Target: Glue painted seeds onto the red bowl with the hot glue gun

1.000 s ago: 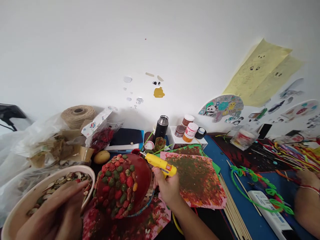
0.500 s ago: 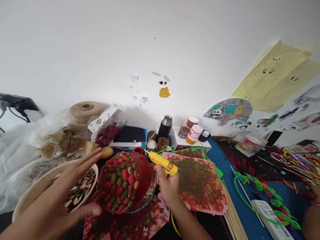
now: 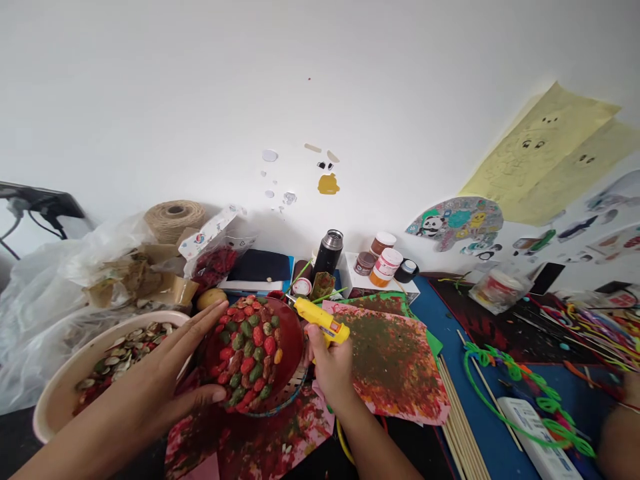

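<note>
My right hand [image 3: 333, 370] is closed around the handle of a yellow hot glue gun [image 3: 323, 318]. Its metal nozzle points up and left, above the far right part of a round dark red disc [image 3: 289, 347]. Red, green and brown painted shells [image 3: 247, 353] cover the disc's left and middle, while its right side is bare red. My left hand [image 3: 163, 373] lies along the disc's left edge, fingers stretched and thumb apart, the thumb tip at the shells. Beneath the disc is a woven basket [image 3: 290, 400] with a blue rim, mostly hidden.
A pale bowl [image 3: 47, 407] of loose shells stands left, partly behind my left hand. Paint-smeared paper [image 3: 395, 367] and wooden sticks [image 3: 463, 427] lie right. Behind are a black flask [image 3: 329, 253], paint jars [image 3: 387, 263] and twine [image 3: 175, 220]. Another person's arm [image 3: 620, 433] is at far right.
My left hand has moved right and down onto the disc's left edge, where it hovered nearer the camera before. The glue gun stays in my right hand, almost unmoved.
</note>
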{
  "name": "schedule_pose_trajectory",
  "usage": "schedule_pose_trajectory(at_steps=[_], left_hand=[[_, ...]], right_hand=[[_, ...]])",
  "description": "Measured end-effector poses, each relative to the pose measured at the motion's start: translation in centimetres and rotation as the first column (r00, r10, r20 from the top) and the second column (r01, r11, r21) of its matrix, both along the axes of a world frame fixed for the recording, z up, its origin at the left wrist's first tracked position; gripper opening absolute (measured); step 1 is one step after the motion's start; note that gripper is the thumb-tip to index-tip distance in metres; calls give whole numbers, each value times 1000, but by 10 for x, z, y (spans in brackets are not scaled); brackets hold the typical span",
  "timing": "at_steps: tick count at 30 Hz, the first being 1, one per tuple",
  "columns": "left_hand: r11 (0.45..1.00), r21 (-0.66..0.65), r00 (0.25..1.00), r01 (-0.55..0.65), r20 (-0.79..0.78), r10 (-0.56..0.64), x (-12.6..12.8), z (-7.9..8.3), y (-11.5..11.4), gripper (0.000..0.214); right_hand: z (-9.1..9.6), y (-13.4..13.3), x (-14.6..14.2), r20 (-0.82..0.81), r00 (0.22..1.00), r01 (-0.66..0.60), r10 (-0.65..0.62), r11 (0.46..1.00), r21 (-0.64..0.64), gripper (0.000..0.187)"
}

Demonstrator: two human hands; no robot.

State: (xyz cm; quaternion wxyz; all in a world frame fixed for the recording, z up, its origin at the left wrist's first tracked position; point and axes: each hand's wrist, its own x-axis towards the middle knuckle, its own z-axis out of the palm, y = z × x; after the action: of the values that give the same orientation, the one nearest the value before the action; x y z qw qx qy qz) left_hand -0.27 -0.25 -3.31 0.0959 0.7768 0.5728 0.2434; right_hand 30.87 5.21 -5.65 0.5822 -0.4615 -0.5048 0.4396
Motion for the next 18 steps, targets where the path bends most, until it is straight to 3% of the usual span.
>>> schedule_pose_trajectory(at_steps=[10, 18], left_hand=[[999, -28, 996, 40, 79, -37, 5, 10, 18, 105], [1000, 20, 998, -7, 70, 6, 6, 11, 24, 103]], right_hand=[[1, 1, -1, -11, 1000, -12, 12, 1000, 14, 72], [0, -1, -4, -26, 999, -39, 40, 999, 16, 67]])
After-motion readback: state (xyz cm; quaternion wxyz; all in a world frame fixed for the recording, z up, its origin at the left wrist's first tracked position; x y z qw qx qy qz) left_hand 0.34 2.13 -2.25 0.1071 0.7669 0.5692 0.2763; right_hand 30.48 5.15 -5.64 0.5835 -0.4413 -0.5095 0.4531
